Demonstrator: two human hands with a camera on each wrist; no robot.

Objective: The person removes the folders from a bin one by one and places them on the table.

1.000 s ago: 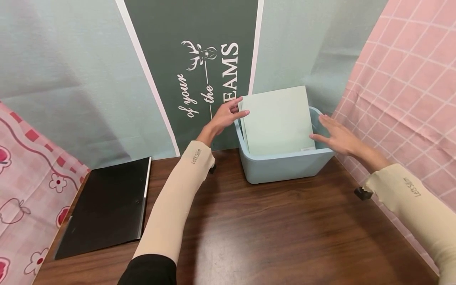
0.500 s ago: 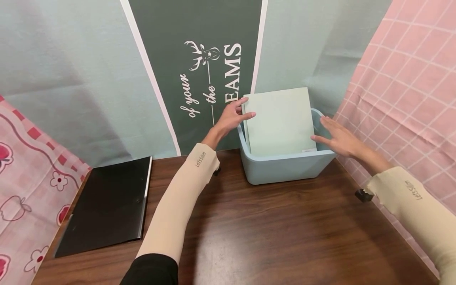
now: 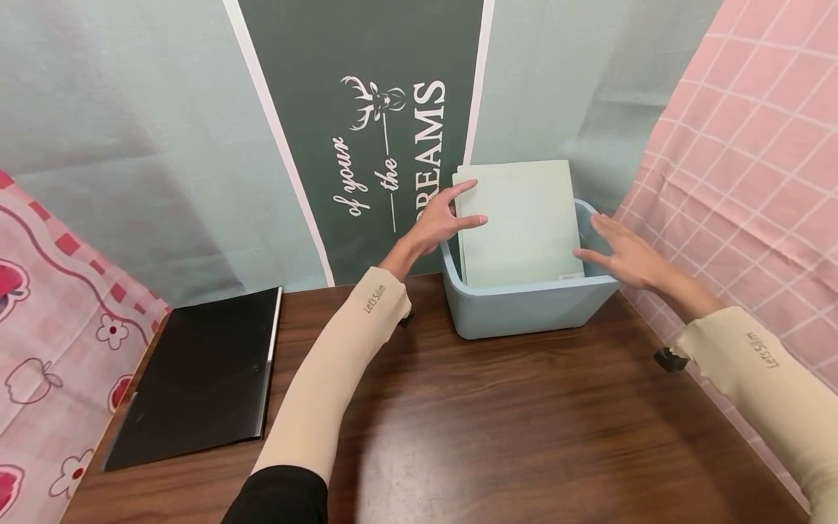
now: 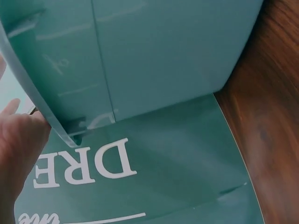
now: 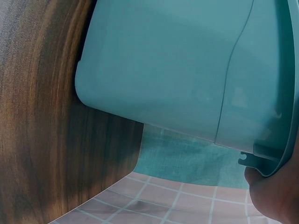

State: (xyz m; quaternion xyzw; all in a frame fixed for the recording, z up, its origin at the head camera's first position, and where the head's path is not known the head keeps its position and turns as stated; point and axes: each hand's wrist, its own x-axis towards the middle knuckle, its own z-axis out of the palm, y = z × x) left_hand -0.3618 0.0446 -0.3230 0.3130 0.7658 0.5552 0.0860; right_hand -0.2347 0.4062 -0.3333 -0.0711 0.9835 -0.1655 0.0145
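Pale green folders (image 3: 517, 222) stand leaning in a light blue plastic bin (image 3: 537, 309), with a small white label low on the front one. My left hand (image 3: 440, 220) is at their upper left edge, thumb and index finger straight and spread over the front face; its other fingers are mostly hidden. The left wrist view shows this hand (image 4: 21, 144) beside the bin's rim. At the bin's right rim, my right hand (image 3: 625, 255) has its fingers extended and thumb pointing inward, near the folders' right edge. Part of it (image 5: 275, 196) shows by the rim in the right wrist view.
A black folder (image 3: 196, 378) lies flat on the brown wooden table (image 3: 497, 422) at the left. Behind the bin hangs a green printed curtain (image 3: 366, 44). Pink checked cloth (image 3: 753, 145) borders the right side, and pink fruit-patterned cloth (image 3: 59, 349) the left.
My left hand has moved right along the folders' left edge, its thumb and index finger reaching further over the front. The back folder's top corner shows more. My right hand stays almost in place.
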